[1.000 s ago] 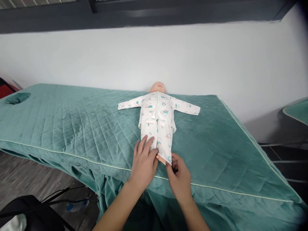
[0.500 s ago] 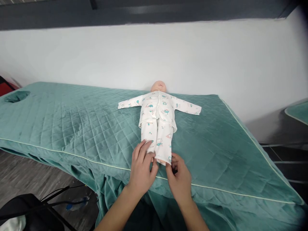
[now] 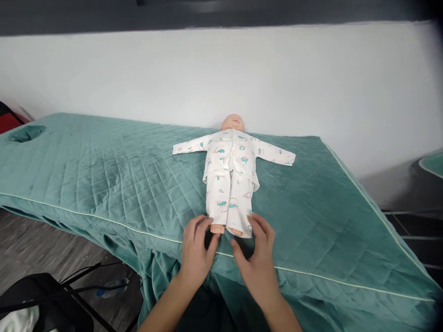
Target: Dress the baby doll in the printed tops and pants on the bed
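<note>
A baby doll (image 3: 232, 122) lies on its back with arms spread, its head toward the wall. It wears a white long-sleeved top (image 3: 231, 152) printed with small green figures, and matching trousers (image 3: 221, 196). Toes of both feet show at the trouser hems. My left hand (image 3: 196, 249) is at the hem on the left, thumb and fingers apart around the foot (image 3: 217, 228). At the other hem is my right hand (image 3: 259, 258), its thumb spread from its fingers, the fingertips against the outer side of the cloth. Neither hand visibly grips anything.
The doll lies on a bed with a green quilted cover (image 3: 138, 170), which has a hole (image 3: 27, 133) at its far left. A white wall (image 3: 194, 74) stands behind. At lower left are a black chair (image 3: 51, 295) and a plastic bottle (image 3: 112, 287) on the floor.
My right hand has let go of the trouser hem and its thumb has spread away. My left hand has drawn back down the trouser leg, and the left-side foot now shows.
</note>
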The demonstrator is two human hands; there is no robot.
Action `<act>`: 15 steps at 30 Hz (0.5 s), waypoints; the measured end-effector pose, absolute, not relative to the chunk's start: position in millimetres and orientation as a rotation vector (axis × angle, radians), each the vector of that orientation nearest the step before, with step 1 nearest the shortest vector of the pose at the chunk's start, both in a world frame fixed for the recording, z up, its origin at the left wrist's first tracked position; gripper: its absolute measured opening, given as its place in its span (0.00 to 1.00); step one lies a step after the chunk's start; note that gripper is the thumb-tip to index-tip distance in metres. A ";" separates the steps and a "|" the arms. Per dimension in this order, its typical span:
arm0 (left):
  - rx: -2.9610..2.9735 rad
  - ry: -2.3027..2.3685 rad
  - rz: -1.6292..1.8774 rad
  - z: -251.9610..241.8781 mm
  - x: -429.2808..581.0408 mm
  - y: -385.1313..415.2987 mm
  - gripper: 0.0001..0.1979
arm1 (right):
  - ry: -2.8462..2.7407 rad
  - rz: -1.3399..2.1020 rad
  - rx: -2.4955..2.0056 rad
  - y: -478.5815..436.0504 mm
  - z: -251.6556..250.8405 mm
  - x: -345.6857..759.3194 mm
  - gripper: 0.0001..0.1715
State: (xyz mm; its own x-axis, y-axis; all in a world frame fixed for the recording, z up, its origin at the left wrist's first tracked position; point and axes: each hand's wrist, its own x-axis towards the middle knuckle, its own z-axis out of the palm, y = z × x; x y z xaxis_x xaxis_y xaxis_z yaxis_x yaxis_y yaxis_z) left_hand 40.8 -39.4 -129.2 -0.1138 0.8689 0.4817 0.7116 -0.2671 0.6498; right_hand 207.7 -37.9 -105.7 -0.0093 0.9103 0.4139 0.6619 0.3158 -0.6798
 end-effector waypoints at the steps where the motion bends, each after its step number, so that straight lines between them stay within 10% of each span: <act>1: 1.951 1.770 1.329 -128.6 40.7 -38.7 0.16 | -1.787 0.350 -1.396 -37.9 -102.4 202.9 0.29; 15: 1.773 1.601 1.419 -124.5 34.2 -31.0 0.10 | -2.091 0.016 -1.331 -7.6 -73.8 181.9 0.05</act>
State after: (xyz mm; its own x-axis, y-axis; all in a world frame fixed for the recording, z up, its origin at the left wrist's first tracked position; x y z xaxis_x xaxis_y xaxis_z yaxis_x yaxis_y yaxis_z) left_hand 34.2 -31.0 -124.5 -0.1470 0.8928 0.4258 0.5304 -0.2922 0.7958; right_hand 181.9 -7.6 -73.8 -0.2730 0.8138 0.5130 0.8061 0.4846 -0.3398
